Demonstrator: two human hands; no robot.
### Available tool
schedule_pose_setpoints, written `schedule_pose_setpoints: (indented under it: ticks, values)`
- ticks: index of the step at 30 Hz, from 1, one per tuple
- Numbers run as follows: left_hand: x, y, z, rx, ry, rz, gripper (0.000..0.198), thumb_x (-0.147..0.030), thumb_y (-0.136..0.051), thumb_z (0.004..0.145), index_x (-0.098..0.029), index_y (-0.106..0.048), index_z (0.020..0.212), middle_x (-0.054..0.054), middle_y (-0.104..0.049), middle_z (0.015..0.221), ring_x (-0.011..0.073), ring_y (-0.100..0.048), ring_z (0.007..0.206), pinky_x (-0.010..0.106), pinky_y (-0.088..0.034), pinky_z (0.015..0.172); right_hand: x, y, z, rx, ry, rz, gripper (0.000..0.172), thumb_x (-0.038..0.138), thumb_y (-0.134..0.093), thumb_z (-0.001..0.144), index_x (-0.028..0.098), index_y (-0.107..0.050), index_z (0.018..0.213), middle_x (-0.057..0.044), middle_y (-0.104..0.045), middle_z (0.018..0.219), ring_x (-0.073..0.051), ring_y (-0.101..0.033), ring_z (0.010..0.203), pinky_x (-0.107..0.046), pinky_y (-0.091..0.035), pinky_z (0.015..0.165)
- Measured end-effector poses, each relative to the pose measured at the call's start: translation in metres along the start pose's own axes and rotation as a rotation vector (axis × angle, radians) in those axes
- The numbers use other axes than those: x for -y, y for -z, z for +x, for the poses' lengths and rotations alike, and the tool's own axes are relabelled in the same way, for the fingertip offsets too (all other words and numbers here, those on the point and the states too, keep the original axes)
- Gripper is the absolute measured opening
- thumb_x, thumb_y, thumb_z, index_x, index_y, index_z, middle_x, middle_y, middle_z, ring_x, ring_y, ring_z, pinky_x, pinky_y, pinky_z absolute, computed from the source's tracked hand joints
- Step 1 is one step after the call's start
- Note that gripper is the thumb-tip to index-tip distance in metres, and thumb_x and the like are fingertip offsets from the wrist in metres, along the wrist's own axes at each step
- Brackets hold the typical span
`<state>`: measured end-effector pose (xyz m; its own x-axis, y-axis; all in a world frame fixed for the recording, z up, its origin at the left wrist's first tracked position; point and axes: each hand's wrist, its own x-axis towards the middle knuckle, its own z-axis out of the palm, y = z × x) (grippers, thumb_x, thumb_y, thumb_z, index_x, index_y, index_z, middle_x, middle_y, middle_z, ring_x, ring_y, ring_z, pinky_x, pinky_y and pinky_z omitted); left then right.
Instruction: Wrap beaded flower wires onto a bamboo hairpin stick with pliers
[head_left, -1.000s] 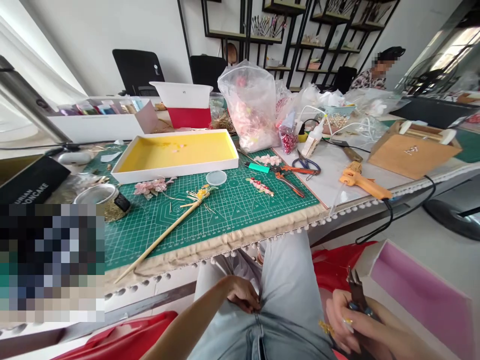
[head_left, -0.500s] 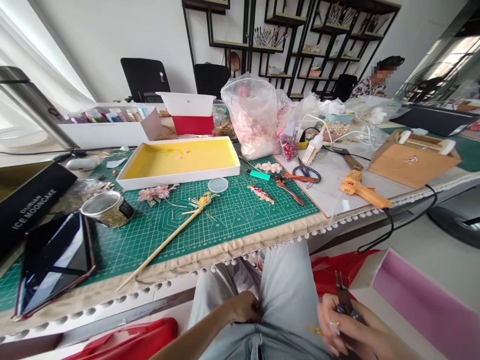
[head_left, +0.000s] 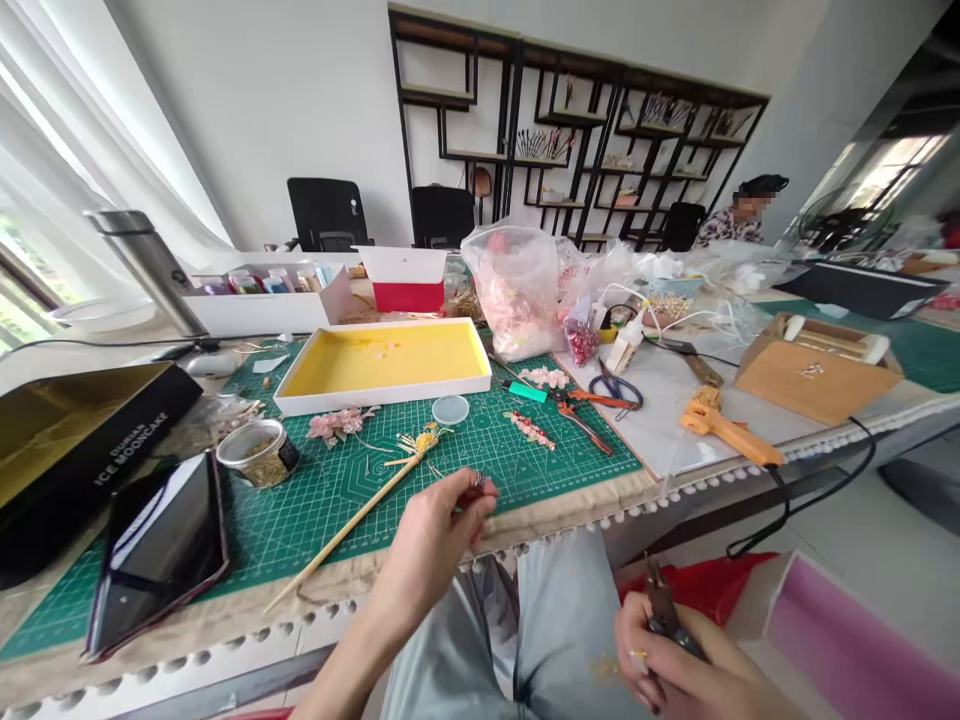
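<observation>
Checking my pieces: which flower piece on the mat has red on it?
The slim spray right of the round clear lid; the blossom cluster and the blossom strip are plain pink.

A tray [head_left: 382, 400] is sitting on the cutting mat [head_left: 480, 450], with a bag [head_left: 510, 290] standing behind it and a long stick [head_left: 337, 530] lying before it. A tin [head_left: 259, 453] is resting left of the stick. The left hand [head_left: 427, 530] is hovering above the mat's near edge, while the right hand [head_left: 667, 650] is holding what look like pliers [head_left: 664, 620] right of the mat's near corner.

Probably a craft workshop with cutting mat [head_left: 360, 510] and shelves [head_left: 577, 130].
</observation>
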<state>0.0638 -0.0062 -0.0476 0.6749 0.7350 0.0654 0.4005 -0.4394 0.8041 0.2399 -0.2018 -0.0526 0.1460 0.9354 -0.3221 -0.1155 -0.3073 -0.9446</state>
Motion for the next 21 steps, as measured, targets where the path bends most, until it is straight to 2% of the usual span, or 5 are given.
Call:
schedule_pose_setpoints:
  ticks: [5, 10, 14, 19, 21]
  values:
    - [0.005, -0.001, 0.033, -0.102, -0.093, 0.301, 0.019, -0.022, -0.043, 0.092, -0.020, -0.052, 0.075, 0.002, -0.060, 0.079, 0.0182, -0.058, 0.071, 0.026, -0.038, 0.062, 0.053, -0.009, 0.035, 0.008, 0.184, -0.193, 0.030, 0.045, -0.049, 0.091, 0.021, -0.045, 0.073, 0.003, -0.045, 0.068, -0.014, -0.041, 0.066, -0.026, -0.034, 0.067]
    - [0.006, -0.004, 0.037, -0.131, -0.143, 0.434, 0.015, -0.019, -0.046, 0.091, -0.020, -0.057, 0.081, 0.004, -0.060, 0.087, 0.0210, -0.061, 0.076, 0.028, -0.038, 0.061, 0.073, -0.018, 0.067, -0.014, 0.291, -0.341, 0.027, 0.038, -0.047, 0.091, 0.021, -0.043, 0.072, 0.003, -0.045, 0.068, -0.014, -0.041, 0.065, -0.026, -0.033, 0.063]
    - [0.007, 0.000, 0.033, -0.198, -0.147, 0.408, 0.012, -0.016, -0.049, 0.090, -0.021, -0.059, 0.092, 0.004, -0.060, 0.105, 0.0200, -0.063, 0.086, 0.028, -0.045, 0.068, 0.074, -0.025, 0.076, -0.035, 0.325, -0.429, 0.028, 0.039, -0.044, 0.092, 0.021, -0.042, 0.071, 0.005, -0.041, 0.065, -0.013, -0.037, 0.062, -0.025, -0.030, 0.058]
    - [0.003, -0.011, 0.009, -0.349, -0.112, 0.301, 0.017, -0.024, -0.039, 0.096, -0.023, -0.055, 0.099, 0.002, -0.064, 0.096, 0.0151, -0.063, 0.082, 0.025, -0.048, 0.071, 0.071, -0.032, 0.084, -0.096, 0.367, -0.484, 0.029, 0.042, -0.043, 0.092, 0.022, -0.041, 0.071, 0.005, -0.043, 0.065, -0.014, -0.038, 0.062, -0.025, -0.029, 0.058]
    - [-0.002, -0.021, -0.006, -0.421, -0.141, 0.102, 0.014, -0.027, -0.044, 0.095, -0.024, -0.052, 0.106, 0.000, -0.065, 0.093, 0.0115, -0.063, 0.076, 0.018, -0.049, 0.065, 0.070, -0.035, 0.088, -0.119, 0.362, -0.504, 0.030, 0.046, -0.044, 0.091, 0.022, -0.044, 0.073, 0.003, -0.048, 0.068, -0.015, -0.043, 0.065, -0.025, -0.032, 0.060]
